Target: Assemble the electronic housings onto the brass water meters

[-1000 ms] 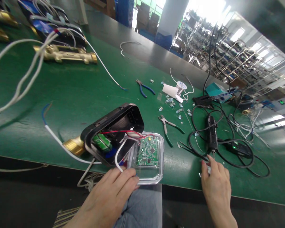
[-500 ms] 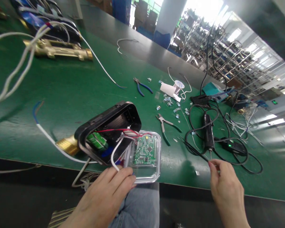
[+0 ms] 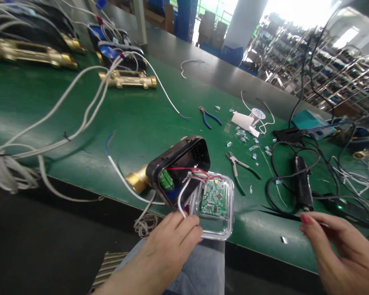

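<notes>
An opened black meter housing [image 3: 184, 164] with a brass fitting [image 3: 137, 180] lies at the near edge of the green table [image 3: 110, 123]. Red and white wires run from it to a green circuit board [image 3: 214, 197] seated in a clear lid [image 3: 226, 231]. My left hand [image 3: 172, 241] grips the lid's near left corner, fingers curled over the rim and touching a white cable [image 3: 181, 200]. My right hand [image 3: 338, 246] hovers at the near right. Its fingers are pinched on thin black tweezers [image 3: 279, 214], close to a black corded hand tool [image 3: 303, 180].
Green-handled cutters [image 3: 240, 168], blue pliers [image 3: 209, 116], small metal clips [image 3: 242, 137] and a solder spool [image 3: 258, 114] lie mid-table. A teal station [image 3: 310, 121] and tangled black cords are at the right. Brass meter bodies [image 3: 129, 78] and white cable bundles [image 3: 6, 172] fill the left.
My right hand has pinched the tweezers off the table and drawn back toward the near right. My left hand has stayed on the lid. The view has swung left.
</notes>
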`<control>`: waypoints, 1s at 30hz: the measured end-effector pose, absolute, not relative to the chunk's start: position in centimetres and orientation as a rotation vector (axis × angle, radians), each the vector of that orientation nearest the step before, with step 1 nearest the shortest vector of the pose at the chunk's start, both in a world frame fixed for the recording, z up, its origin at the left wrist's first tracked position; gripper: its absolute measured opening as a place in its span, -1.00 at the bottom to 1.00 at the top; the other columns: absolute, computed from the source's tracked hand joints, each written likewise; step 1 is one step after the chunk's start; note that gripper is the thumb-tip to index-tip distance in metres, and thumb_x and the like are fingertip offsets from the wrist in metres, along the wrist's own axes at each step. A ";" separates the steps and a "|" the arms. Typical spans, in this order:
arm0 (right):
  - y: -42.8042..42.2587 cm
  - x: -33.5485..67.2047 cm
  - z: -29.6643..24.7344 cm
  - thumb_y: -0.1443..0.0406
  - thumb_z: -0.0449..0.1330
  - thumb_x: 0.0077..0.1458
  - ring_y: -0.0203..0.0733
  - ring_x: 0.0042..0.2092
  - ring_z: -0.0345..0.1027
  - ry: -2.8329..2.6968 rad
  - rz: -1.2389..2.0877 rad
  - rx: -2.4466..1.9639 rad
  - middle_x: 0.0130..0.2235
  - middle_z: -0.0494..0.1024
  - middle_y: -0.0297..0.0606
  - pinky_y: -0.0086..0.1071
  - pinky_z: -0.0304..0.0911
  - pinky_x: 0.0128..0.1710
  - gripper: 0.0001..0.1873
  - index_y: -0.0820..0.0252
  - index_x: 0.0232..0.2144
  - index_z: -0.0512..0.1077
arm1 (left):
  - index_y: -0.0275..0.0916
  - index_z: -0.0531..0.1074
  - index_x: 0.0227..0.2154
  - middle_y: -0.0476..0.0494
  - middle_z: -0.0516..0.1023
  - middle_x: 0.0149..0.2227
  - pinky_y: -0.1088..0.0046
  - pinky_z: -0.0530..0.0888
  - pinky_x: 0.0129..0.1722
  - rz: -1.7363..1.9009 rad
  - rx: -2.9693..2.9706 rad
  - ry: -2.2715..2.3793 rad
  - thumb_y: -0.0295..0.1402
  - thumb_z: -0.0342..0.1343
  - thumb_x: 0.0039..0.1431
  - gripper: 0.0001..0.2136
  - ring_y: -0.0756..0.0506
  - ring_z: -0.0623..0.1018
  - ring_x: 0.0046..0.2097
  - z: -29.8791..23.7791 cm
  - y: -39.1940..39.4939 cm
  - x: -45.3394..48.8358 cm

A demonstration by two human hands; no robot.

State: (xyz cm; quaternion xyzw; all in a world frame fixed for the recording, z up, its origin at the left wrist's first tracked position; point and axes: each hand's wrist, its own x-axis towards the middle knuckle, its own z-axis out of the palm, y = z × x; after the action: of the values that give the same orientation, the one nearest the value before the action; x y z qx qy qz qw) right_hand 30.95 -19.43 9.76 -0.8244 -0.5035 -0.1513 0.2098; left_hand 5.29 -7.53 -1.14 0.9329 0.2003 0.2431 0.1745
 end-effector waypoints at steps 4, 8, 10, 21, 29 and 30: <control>-17.9 30.8 8.3 0.11 0.03 0.21 -0.21 -0.36 0.47 -1.616 -0.388 -2.273 -0.33 0.58 -0.28 -0.39 0.33 -0.35 -0.67 0.17 -0.35 0.48 | -0.23 0.39 -0.20 -0.08 0.45 -0.15 0.33 0.36 -0.19 0.690 2.634 0.558 -0.55 0.03 0.19 -0.84 -0.09 0.37 -0.23 -0.3 -7.4 5.3; -18.3 29.0 8.4 0.22 0.05 0.20 -0.19 -0.32 0.50 -1.490 -0.245 -2.186 -0.32 0.59 -0.26 -0.37 0.38 -0.29 -0.76 0.17 -0.28 0.49 | -0.25 0.39 -0.20 -0.09 0.44 -0.14 0.33 0.35 -0.19 0.718 2.619 0.545 -0.55 0.02 0.19 -0.84 -0.10 0.35 -0.23 -0.1 -7.4 5.4; -18.2 27.4 8.7 0.31 0.08 0.18 -0.20 -0.26 0.50 -1.522 -0.152 -2.040 -0.28 0.60 -0.26 -0.37 0.40 -0.23 -0.82 0.16 -0.25 0.48 | -0.25 0.39 -0.20 -0.10 0.43 -0.12 0.31 0.35 -0.15 0.724 2.613 0.545 -0.55 0.01 0.19 -0.84 -0.10 0.35 -0.20 -0.4 -7.4 5.4; -15.0 23.2 6.3 0.48 0.12 0.11 -0.40 -0.34 0.47 -1.461 0.108 -1.556 -0.35 0.57 -0.40 -0.55 0.38 -0.25 -0.83 0.19 -0.26 0.43 | -0.26 0.38 -0.21 -0.11 0.43 -0.18 0.33 0.34 -0.24 0.728 2.631 0.542 -0.52 -0.04 0.22 -0.85 -0.10 0.33 -0.26 0.1 -7.3 5.5; -13.4 22.1 5.8 0.42 0.11 0.15 -0.46 -0.37 0.45 -1.310 0.022 -1.655 -0.42 0.54 -0.46 -0.62 0.33 -0.28 -0.88 0.17 -0.37 0.44 | -0.26 0.39 -0.20 -0.10 0.44 -0.17 0.31 0.35 -0.22 0.741 2.618 0.547 -0.53 -0.04 0.22 -0.84 -0.12 0.33 -0.24 0.1 -7.4 5.5; -13.4 21.9 5.6 0.41 0.11 0.16 -0.46 -0.38 0.46 -1.300 0.030 -1.667 -0.42 0.55 -0.46 -0.62 0.33 -0.29 -0.88 0.17 -0.37 0.44 | -0.26 0.39 -0.19 -0.10 0.44 -0.18 0.31 0.35 -0.22 0.742 2.616 0.550 -0.53 -0.04 0.22 -0.84 -0.12 0.33 -0.24 0.1 -7.4 5.5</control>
State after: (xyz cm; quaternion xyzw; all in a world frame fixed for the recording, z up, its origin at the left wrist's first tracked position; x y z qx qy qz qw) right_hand 21.94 -13.35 5.56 -0.6867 -0.5355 0.0123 0.4914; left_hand 5.54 -7.45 0.08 0.9271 0.1948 0.2630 0.1829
